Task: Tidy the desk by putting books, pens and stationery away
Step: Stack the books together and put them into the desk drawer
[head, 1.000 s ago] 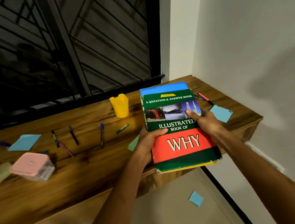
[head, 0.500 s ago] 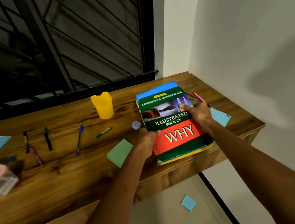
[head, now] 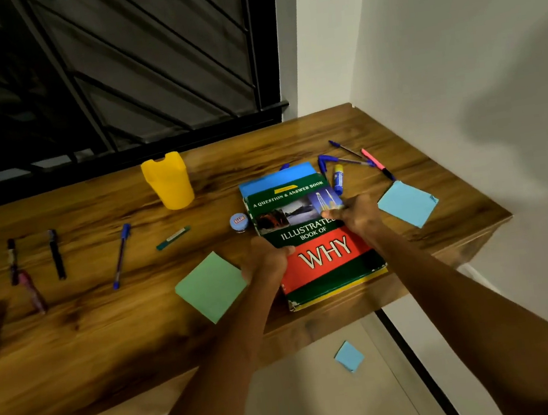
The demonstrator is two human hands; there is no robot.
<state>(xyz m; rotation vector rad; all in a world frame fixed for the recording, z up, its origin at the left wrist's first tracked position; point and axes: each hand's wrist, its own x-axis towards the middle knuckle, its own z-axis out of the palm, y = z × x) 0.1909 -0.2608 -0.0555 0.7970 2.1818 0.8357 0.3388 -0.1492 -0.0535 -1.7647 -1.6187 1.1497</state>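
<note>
1 head-worn camera looks forward and steeply down, close over the wooden desk (head: pixel 76 352) by the wall.

Left hand (head: pixel 267 260), right hand (head: pixel 353 215) gripping book (head: pixel 320 257), wooden desk (head: pixel 108 331)

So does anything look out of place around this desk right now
Yes. A blue sticky note lies on the floor below the desk edge, not with the other stationery. On the desk, the book stack under both hands sits askew, its near corner overhanging the front edge. Pens lie scattered, none in the yellow holder.
</note>
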